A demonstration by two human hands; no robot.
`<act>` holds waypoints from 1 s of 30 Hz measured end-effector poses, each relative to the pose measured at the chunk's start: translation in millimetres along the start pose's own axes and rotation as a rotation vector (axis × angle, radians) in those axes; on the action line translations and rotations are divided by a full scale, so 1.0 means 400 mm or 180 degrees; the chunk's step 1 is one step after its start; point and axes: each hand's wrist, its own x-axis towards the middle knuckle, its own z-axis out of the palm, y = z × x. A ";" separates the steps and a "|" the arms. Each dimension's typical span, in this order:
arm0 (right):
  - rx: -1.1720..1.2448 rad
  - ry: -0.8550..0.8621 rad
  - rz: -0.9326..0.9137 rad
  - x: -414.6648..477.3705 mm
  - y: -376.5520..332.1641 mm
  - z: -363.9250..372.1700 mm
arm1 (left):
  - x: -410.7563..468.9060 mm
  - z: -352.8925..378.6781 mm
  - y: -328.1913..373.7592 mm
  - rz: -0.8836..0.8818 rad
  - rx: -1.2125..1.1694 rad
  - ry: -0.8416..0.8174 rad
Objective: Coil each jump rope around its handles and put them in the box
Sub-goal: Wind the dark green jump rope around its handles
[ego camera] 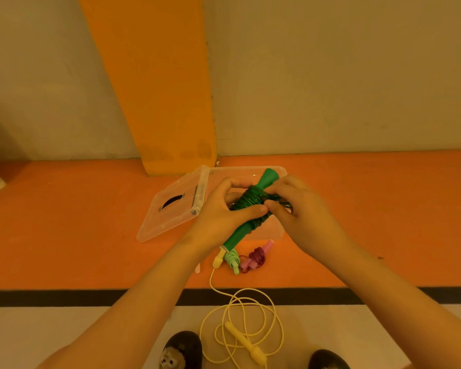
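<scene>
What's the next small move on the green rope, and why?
Probably tuck the last loose loop under the coil. The green jump rope is nearly all wound round its handles, the left grip holds the bundle, the right grip pinches a short loop at its side, over the open clear box.

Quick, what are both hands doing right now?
Left hand: holds the dark green plastic jump rope, fingers curled round its coiled handles.
Right hand: pinches the same rope's cord at the coil.

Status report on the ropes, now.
Left hand grips green rope, right hand pinches its cord. Box open. Yellow rope loose on floor.
</scene>
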 end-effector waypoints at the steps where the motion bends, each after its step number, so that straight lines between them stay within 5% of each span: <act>1: -0.0069 0.0092 -0.0035 -0.001 -0.002 0.000 | 0.000 0.002 0.000 0.0022 0.0007 0.0001; 7: -0.0095 0.0247 0.0208 0.003 -0.017 -0.006 | 0.003 0.014 -0.006 0.0116 0.0034 0.0032; 13: -0.0526 -0.0250 0.0177 0.016 -0.012 0.017 | 0.000 0.025 -0.032 0.0316 0.0605 0.0259; 17: 0.0084 -0.0407 0.0373 0.022 0.012 0.033 | -0.008 0.017 -0.035 0.0519 0.1042 0.0313; 24: 0.0842 0.0043 0.0314 0.021 0.005 0.023 | 0.001 0.008 -0.021 0.0686 0.0503 0.0198; 30: 0.2230 -0.0477 0.0918 0.019 0.024 0.013 | 0.006 -0.009 -0.015 0.0543 0.0197 0.0050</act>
